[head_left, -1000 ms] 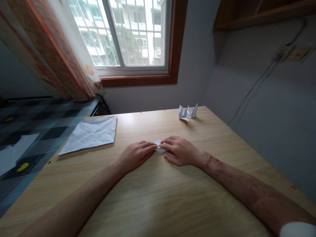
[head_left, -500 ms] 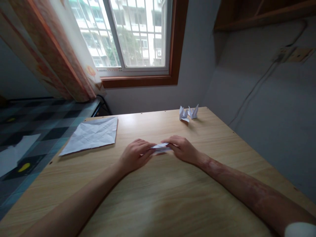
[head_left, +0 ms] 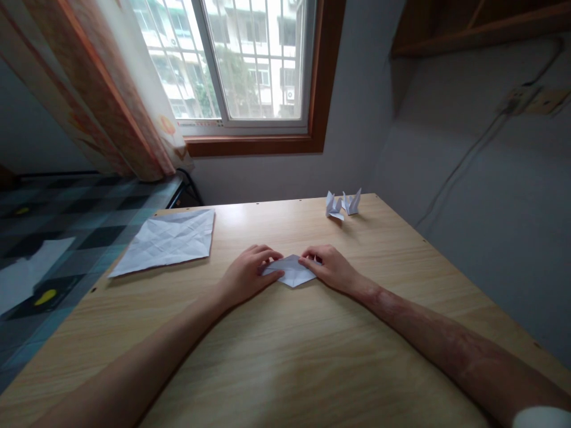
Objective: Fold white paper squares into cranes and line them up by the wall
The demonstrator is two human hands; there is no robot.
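A small folded white paper (head_left: pixel 291 271) lies on the wooden table (head_left: pixel 285 356) between my hands, showing a diamond-like shape with its point toward me. My left hand (head_left: pixel 246 276) pinches its left corner with curled fingers. At the paper's right corner, my right hand (head_left: pixel 329 268) holds it with fingertips closed on the edge. Both forearms rest on the tabletop.
A creased white sheet (head_left: pixel 167 241) lies flat at the table's left. Two small folded paper figures (head_left: pixel 341 204) stand at the far right corner. Behind are a window (head_left: pixel 250 65), a curtain (head_left: pixel 111 89) and a grey wall; a bed with a checked cover (head_left: pixel 53 232) sits left.
The folded paper was mostly covered under my fingertips, then lifted slightly; now it lies flatter and opened out wider, with my hands drawn apart to its two side corners.
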